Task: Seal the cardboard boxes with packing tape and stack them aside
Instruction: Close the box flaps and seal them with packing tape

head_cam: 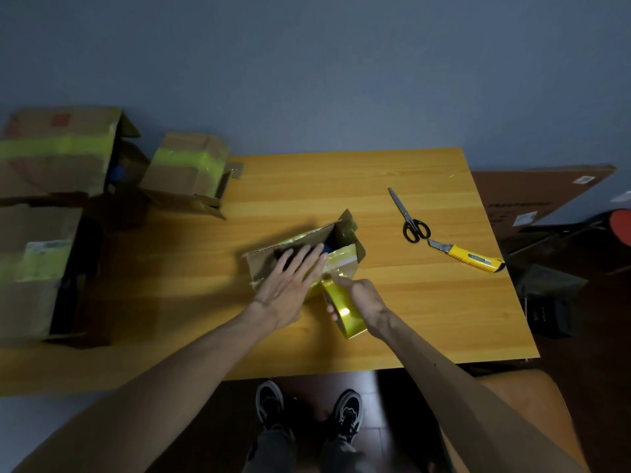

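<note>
Two dark shoes [269, 404] stand under the near edge of the wooden table [341, 179], and both bare forearms reach out over it to a small cardboard box [261, 266] near the middle of the tabletop. The left hand [290, 281] lies flat on top of the box, fingers straight and spread a little, pressing the upper flap down. The right hand [362, 298] is curled round a roll of yellow tape [345, 312] just beside the box's near side, and a short run of tape stretches from the roll onto the cardboard. Yellow tape already shows on the box, but the flaps at its right end stand open and something dark blue shows inside, so this one looks only partly sealed. Three more boxes sit at the left: a large box [58, 151] at the back, a smaller box [187, 165] beside it, and another box [30, 268] nearer the person. Each carries a yellow-green band of tape, though some of their end flaps hang loose, and none rests on another. Scissors [409, 220] and a yellow knife [471, 257] lie touching, well to the right, unused. What seems left is laying and cutting this strip, closing the open end and stacking.
</note>
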